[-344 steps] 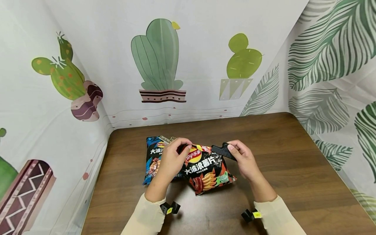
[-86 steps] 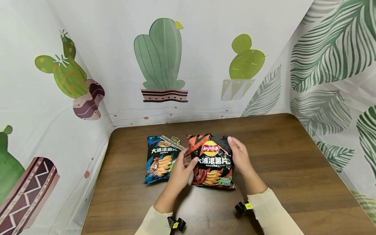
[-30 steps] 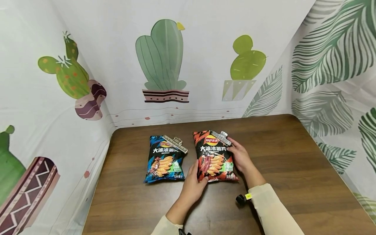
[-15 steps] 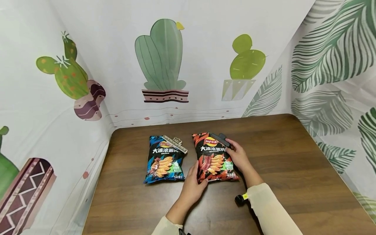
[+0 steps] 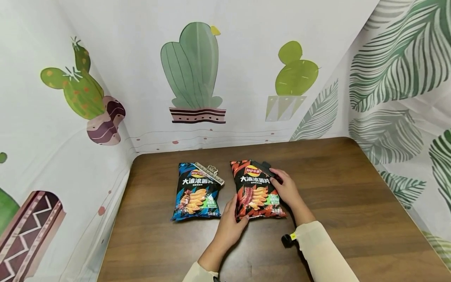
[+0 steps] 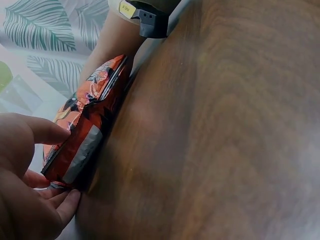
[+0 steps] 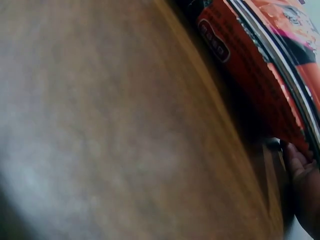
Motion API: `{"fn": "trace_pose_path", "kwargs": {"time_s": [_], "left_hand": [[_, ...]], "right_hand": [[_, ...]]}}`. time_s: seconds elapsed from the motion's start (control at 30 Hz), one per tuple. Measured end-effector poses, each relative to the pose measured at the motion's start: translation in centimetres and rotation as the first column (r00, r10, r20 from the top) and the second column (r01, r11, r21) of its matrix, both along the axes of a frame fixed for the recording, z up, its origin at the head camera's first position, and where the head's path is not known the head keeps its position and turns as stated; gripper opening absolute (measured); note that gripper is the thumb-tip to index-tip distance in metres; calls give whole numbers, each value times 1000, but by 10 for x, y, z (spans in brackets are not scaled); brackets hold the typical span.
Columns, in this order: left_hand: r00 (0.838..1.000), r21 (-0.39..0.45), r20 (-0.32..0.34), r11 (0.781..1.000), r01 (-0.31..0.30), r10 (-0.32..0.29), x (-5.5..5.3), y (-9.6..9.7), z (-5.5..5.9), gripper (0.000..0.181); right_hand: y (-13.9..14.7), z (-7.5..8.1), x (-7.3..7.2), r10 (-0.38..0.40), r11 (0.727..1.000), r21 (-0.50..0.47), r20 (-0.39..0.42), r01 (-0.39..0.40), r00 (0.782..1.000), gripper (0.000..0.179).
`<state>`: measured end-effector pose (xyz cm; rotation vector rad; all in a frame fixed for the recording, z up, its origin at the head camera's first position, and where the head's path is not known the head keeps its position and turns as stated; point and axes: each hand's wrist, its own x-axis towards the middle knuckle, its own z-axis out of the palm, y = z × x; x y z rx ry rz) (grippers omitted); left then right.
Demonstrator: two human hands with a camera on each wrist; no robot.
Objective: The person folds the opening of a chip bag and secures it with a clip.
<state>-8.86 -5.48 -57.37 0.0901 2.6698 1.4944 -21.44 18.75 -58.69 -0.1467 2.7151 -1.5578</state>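
Note:
A red and black bag of chips lies face up on the table, with a dark clip slanting across its upper right corner. My left hand holds the bag's lower left corner; in the left wrist view the thumb is on top while the other fingers sit at the side and underneath. At the upper right edge, just below the clip, my right hand grips the bag. Only part of that hand shows in the right wrist view, by the bag's edge.
To the left lies a blue and black bag of chips, with a piano-key patterned clip across its upper right corner. The brown wooden table meets a printed cloth backdrop at the back and sides.
Earlier the red bag was lifted in both hands, with the right hand on the clip. It has since come down beside the blue bag. Over the last half second almost nothing moves.

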Motion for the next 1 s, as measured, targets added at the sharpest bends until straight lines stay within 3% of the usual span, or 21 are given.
{"fn": "trace_pose_path", "kwargs": {"time_s": [0.63,0.87,1.0], "left_hand": [[999,59,-1,997,-46,47,2,4,1,81],[996,101,20,991,-84,82,3,3,11,77],[997,127,24,989,-80,77,3,3,16,77]], "right_hand": [[-3,4,3,-3,998,-65,14,4,1000,40],[-6,13,1,-58,986,-155,-14,55,998,37],[-6,20,3,-91,985,-150,-4,89,996,34]]}}
